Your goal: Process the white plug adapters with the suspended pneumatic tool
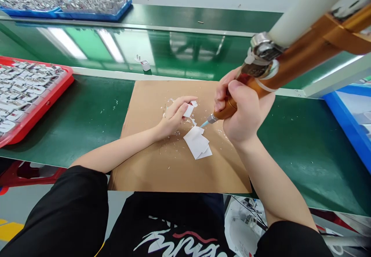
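Pinching a small white piece (188,111) between the fingers of the left hand (173,118), over brown cardboard (145,164). Clasping an orange tool (304,56) in the right hand (245,109), with its nozzle (204,124) close to white papers (195,143) on the left hand's near side. Room left of the left hand along green tabletop (92,110) to a red tray's rim (66,80); likewise right of the right hand, to a blue tray (347,126).

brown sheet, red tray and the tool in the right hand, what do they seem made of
Brown sheet: probably matte cardboard, judging by its even tan surface.
Red tray: likely glossy plastic, from its shiny, rounded rim.
Tool in the right hand: its copper-orange body has a satin, metallic sheen, so perhaps metal, or painted plastic.
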Demonstrator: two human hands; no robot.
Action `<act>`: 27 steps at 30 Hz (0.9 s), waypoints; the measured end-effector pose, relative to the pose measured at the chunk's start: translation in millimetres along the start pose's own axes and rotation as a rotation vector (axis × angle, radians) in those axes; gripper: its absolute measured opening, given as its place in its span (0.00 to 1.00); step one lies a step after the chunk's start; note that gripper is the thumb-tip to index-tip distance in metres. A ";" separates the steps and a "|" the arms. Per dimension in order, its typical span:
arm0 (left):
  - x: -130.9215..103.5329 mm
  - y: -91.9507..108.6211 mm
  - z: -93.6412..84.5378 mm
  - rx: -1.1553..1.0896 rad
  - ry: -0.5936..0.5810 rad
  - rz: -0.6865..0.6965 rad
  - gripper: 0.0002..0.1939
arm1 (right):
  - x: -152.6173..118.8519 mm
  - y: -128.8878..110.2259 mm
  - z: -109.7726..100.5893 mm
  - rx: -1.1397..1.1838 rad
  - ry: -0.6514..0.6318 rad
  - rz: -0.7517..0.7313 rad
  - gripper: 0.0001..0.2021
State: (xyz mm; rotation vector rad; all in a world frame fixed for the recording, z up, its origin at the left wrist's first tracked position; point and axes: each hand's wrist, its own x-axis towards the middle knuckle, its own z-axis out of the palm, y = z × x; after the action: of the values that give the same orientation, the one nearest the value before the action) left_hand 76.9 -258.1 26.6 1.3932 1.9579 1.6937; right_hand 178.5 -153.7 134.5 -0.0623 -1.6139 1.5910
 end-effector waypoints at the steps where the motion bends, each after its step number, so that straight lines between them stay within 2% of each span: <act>1: 0.2 -0.9 -0.1 -0.060 -0.016 -0.026 0.20 | -0.2 -0.2 -0.2 -0.024 -0.002 0.005 0.13; 3: 1.0 -2.2 -0.2 -0.163 -0.032 -0.062 0.19 | -0.6 -0.6 -0.3 -0.051 -0.009 0.010 0.14; 5: 1.9 -2.2 0.2 -0.174 -0.051 -0.049 0.18 | -0.8 -1.0 -0.1 -0.061 -0.015 0.016 0.14; 9: 0.8 0.9 3.6 -0.067 -0.096 0.016 0.21 | -1.4 -1.7 0.6 -0.064 -0.012 0.032 0.14; 14: -2.9 0.1 6.7 0.047 -0.125 0.095 0.20 | -1.7 -2.2 0.8 -0.065 0.001 0.028 0.14; 20: -3.1 -3.9 5.9 0.183 -0.093 0.202 0.17 | -1.1 -0.7 0.8 -0.057 -0.010 0.011 0.14; 27: -6.6 0.5 7.5 0.256 -0.155 0.349 0.15 | -0.8 -0.1 0.6 -0.081 0.022 0.028 0.14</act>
State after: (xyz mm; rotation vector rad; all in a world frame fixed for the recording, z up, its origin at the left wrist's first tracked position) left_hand 85.7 -258.0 21.9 1.9940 1.9870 1.4393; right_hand 178.7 -154.7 134.2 -0.1453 -1.6662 1.5403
